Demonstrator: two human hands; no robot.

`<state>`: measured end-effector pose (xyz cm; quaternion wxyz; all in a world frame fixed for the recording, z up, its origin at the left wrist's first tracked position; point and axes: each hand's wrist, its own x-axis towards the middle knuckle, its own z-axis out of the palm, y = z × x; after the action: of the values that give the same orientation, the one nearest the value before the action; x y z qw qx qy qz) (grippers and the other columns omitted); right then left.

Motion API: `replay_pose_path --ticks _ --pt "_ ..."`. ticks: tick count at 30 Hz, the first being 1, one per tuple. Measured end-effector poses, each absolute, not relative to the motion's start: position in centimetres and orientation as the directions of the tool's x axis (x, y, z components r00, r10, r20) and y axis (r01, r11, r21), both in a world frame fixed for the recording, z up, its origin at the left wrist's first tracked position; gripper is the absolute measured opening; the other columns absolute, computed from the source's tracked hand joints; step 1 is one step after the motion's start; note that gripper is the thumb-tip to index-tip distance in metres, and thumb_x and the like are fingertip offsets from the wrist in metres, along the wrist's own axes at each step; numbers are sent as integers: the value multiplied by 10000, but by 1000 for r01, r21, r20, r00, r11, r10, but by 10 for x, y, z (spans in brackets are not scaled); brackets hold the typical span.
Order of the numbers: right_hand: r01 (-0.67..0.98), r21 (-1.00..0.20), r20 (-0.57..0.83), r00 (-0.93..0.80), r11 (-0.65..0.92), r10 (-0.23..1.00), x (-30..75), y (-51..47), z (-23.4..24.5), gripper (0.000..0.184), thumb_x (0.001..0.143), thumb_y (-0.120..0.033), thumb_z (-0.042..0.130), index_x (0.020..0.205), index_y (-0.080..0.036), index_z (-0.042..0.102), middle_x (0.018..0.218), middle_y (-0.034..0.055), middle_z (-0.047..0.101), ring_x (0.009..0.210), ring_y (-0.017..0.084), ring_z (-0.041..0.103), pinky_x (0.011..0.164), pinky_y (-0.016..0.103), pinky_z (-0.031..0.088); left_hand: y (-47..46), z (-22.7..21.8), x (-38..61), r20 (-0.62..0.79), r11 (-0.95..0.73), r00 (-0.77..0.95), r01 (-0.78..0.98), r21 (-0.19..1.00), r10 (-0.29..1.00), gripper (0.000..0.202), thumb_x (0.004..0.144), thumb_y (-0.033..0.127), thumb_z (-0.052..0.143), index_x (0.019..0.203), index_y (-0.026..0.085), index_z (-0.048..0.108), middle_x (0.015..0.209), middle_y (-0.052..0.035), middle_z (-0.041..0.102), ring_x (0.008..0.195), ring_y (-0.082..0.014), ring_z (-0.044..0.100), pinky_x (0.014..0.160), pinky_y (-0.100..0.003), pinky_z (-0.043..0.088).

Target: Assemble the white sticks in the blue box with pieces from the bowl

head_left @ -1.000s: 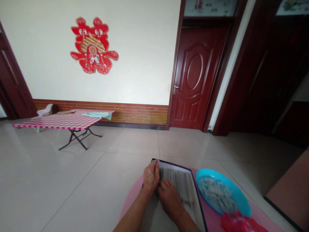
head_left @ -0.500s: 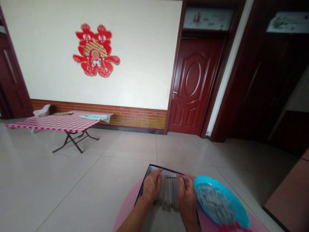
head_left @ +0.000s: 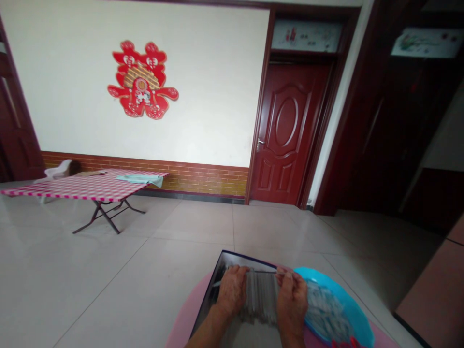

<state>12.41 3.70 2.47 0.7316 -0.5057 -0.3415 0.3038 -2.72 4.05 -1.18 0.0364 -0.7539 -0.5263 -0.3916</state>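
We are pinching a thin rod (head_left: 264, 271) with our right hand (head_left: 292, 304), left hand (head_left: 232, 291) curling over pale strips (head_left: 261, 299), grip unclear. A blue basin (head_left: 340, 295) is crowding our dark tray's (head_left: 242, 257) right edge.

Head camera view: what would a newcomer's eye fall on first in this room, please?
The red paper decoration on the white wall stands out first, with the dark red door to its right. At the bottom, the left hand and right hand rest on thin grey strips in a dark-edged tray, beside a bright blue plate.
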Motion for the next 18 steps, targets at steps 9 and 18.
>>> replay_pose_path --ticks 9,18 --pt "-14 -960 225 560 280 798 126 42 14 353 789 -527 486 932 -206 517 834 29 659 746 178 638 736 334 507 39 -10 -24 621 -460 157 810 364 768 313 846 91 386 1059 159 605 873 -82 633 843 -218 585 785 -368 491" --pt "185 -958 276 411 217 869 120 36 20 320 762 -513 472 793 -211 576 711 18 662 693 205 624 681 321 489 27 10 -14 637 -569 236 726 387 734 311 902 202 389 1126 218 604 890 -62 643 838 -194 594 771 -329 514"
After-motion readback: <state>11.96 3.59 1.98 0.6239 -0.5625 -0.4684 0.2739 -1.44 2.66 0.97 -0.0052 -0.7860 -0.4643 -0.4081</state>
